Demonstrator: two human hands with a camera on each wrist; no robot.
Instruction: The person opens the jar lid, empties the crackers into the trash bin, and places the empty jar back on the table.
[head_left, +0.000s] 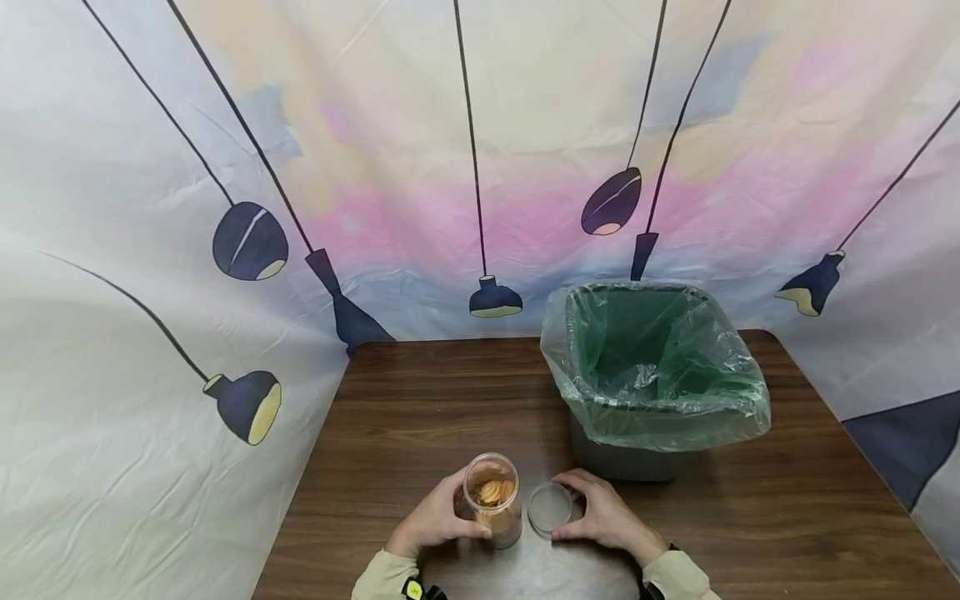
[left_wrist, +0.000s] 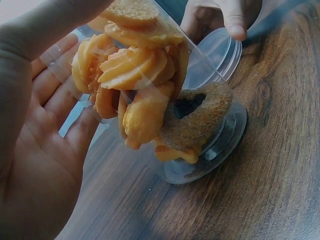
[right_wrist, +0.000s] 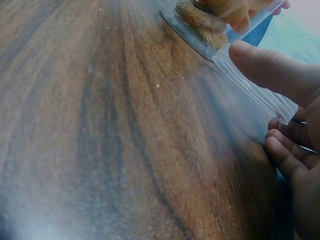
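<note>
The left hand [head_left: 435,521] wraps the open cookie jar [head_left: 492,498] at the near surface [head_left: 420,400]; the right hand [head_left: 603,517] pinches the lid [head_left: 549,508] beside it. Keep the jar steady while moving the lid.

— What stands at the table's near edge?
— A clear plastic jar [head_left: 492,500], open, upright on the wood, filled with orange swirl cookies [left_wrist: 131,75] and a brown sugared ring [left_wrist: 196,120].
— And its lid?
— The clear round lid [head_left: 550,508] sits just right of the jar, tipped slightly on edge.
</note>
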